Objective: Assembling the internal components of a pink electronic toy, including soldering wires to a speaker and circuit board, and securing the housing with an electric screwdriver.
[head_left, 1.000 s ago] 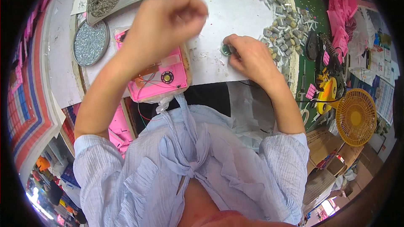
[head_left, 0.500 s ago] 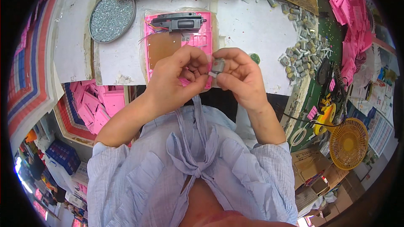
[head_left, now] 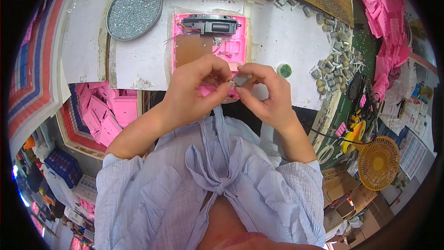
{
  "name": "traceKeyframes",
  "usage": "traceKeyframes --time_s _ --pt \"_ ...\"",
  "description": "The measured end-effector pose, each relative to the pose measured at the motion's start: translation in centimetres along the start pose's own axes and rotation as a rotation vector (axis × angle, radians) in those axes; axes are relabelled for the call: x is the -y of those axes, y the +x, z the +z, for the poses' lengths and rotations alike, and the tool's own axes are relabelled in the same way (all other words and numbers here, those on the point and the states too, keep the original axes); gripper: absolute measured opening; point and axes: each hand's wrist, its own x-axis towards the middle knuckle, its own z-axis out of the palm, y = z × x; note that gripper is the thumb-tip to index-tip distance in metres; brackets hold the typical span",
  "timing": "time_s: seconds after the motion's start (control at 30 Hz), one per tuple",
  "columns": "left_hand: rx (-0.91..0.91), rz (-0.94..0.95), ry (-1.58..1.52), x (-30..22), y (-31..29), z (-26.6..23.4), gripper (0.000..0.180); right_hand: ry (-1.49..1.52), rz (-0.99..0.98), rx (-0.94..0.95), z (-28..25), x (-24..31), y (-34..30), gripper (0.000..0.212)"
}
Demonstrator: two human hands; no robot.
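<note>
Over the near edge of the pink casing (head_left: 238,47), your right hand (head_left: 269,93) clamps a small grey part (head_left: 241,80) between fingertips, presumably steadying it for your left hand (head_left: 194,83), fingertips together; whether they grip anything, I can't tell.

so i'm gripping a small grey block (head_left: 241,80) in my right hand (head_left: 267,91), my left hand (head_left: 196,85) is pinching just beside it, and an open pink casing (head_left: 237,47) is lying underneath.

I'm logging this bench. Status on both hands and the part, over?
Right hand pinching small grey part. Left hand at its left end, grip unclear. Pink casing below, partly hidden by hands.
</note>
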Motion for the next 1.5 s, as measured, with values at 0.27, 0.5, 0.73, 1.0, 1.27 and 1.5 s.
traceKeyframes --time_s 0.27,0.5,0.73,1.0,1.27,1.5 --pt "0.008 0.281 0.310 -0.2 -0.3 -1.5 0.021 -0.102 -0.082 0.146 -1.9 1.3 2.3 0.038" --pt "-0.006 0.176 0.223 0.5 -0.8 -2.0 0.019 -0.229 -0.413 0.028 -0.4 0.3 2.5 0.038" --pt "-0.109 0.253 0.250 1.2 -1.2 -1.3 0.020 -0.282 -0.464 -0.040 0.0 -0.4 1.9 0.032" --pt "-0.090 0.365 0.343 1.6 -0.8 -1.5 0.023 -0.270 -0.466 -0.082 -0.3 -0.6 1.4 0.033" --pt "-0.117 0.352 0.717 0.3 2.7 -1.1 0.026 -0.320 -0.423 -0.141 -1.7 -1.8 0.7 0.037" --pt "-0.008 0.539 0.947 1.4 3.3 -1.2 0.023 -0.305 -0.145 -0.293 -1.8 -3.0 1.4 0.033"
